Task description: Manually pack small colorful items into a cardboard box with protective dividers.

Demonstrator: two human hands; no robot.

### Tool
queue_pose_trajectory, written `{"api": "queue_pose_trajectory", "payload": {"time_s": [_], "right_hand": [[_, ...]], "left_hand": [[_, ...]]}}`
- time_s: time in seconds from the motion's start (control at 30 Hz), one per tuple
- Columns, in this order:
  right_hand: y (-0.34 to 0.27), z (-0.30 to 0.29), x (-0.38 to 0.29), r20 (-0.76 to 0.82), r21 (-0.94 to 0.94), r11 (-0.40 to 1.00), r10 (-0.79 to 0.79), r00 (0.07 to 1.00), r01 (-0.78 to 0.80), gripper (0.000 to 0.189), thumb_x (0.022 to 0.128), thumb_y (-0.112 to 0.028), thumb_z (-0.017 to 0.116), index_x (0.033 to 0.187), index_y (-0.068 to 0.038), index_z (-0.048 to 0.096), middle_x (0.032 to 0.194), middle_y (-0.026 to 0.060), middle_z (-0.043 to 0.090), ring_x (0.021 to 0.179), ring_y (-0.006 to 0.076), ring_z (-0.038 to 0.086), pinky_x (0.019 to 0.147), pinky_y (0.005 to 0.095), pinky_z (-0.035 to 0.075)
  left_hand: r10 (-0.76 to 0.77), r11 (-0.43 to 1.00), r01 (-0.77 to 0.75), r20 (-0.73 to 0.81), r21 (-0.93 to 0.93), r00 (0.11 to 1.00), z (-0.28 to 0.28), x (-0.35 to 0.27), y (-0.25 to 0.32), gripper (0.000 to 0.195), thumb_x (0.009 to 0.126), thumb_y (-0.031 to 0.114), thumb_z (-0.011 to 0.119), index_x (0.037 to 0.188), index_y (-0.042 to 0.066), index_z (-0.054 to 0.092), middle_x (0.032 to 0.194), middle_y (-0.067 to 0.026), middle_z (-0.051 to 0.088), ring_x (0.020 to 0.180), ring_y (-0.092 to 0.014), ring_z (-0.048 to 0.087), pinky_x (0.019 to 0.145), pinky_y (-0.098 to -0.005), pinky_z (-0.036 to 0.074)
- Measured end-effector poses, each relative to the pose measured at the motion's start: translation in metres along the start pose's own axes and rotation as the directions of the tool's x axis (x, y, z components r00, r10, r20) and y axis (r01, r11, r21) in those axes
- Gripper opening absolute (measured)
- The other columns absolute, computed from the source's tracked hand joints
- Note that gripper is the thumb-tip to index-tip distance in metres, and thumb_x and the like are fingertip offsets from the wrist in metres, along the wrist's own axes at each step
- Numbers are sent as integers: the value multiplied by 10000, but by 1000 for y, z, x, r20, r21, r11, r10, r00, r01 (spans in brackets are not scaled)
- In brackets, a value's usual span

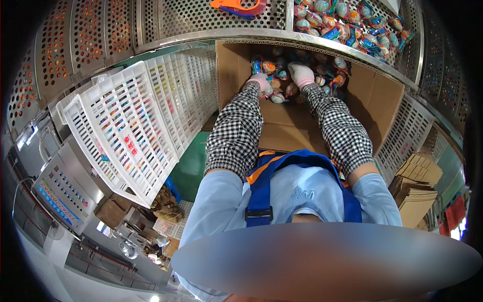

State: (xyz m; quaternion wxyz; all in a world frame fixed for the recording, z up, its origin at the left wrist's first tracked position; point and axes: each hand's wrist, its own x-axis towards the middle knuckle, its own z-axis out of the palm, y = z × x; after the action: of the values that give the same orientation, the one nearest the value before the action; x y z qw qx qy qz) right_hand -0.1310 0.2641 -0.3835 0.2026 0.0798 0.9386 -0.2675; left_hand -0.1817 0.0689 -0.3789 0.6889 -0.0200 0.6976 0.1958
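Both my hands, in pale gloves below checkered sleeve covers, reach down into a large open cardboard box point(369, 90). My left hand point(259, 80) is at the box's left part, touching wrapped round sweets point(278, 97); its fingers are partly hidden. My right hand point(301, 73) lies over the heap near the middle, fingers pointing down among more wrapped sweets point(337, 80), so its grip cannot be made out. Beyond the box, a pile of like wrapped sweets point(351, 22) lies on a perforated metal tray point(169, 19).
White plastic crates point(151, 113) with colourful contents stand left of the box. An orange tape dispenser point(241, 4) lies on the metal surface. Another white crate point(405, 132) and flat cardboard stacks point(415, 204) stand at the right. A metal rim point(264, 34) borders the box's far side.
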Motion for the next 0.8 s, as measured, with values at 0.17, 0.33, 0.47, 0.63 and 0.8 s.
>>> {"api": "queue_pose_trajectory", "payload": {"time_s": [0.17,0.33,0.47,0.63,0.8], "right_hand": [[-35,-25,-4,29,294,952,-101,994,88,219,752,-178,592,959,-133,647,915,143,642,856,328,605,745,404,492],[-46,-46,-50,269,-247,866,-369,890,434,458,702,-276,668,1128,-150,559,1060,83,571,1094,302,477,910,454,377],[-43,-33,-42,173,-162,974,-130,976,158,517,715,-404,673,1110,-100,538,988,142,588,958,328,560,832,436,443],[-46,-45,-35,336,-268,906,-231,913,328,466,710,-387,653,1034,-67,553,996,163,571,963,337,549,775,418,461],[-49,-25,-75,323,-262,834,-399,859,486,376,672,-281,660,950,-74,514,915,109,573,884,304,575,790,430,455]], "left_hand": [[218,865,-95,-200,492,955,-1,-42,12,470,783,218,593,1211,71,468,1202,-217,528,986,-404,579,810,-462,505],[-118,920,303,-564,247,817,2,-74,36,305,860,135,490,1146,40,538,1158,-205,563,1033,-344,585,832,-438,498],[106,847,70,-298,527,949,-9,-108,60,400,771,187,642,1134,43,554,1098,-196,601,1040,-333,577,868,-402,482],[267,861,-65,-339,505,902,11,-90,43,382,818,126,553,1197,101,507,1165,-209,544,1062,-353,558,847,-441,486],[429,873,-203,-502,443,751,48,-48,7,436,874,385,434,1169,66,466,1098,-235,523,1010,-394,553,860,-476,452]]}}
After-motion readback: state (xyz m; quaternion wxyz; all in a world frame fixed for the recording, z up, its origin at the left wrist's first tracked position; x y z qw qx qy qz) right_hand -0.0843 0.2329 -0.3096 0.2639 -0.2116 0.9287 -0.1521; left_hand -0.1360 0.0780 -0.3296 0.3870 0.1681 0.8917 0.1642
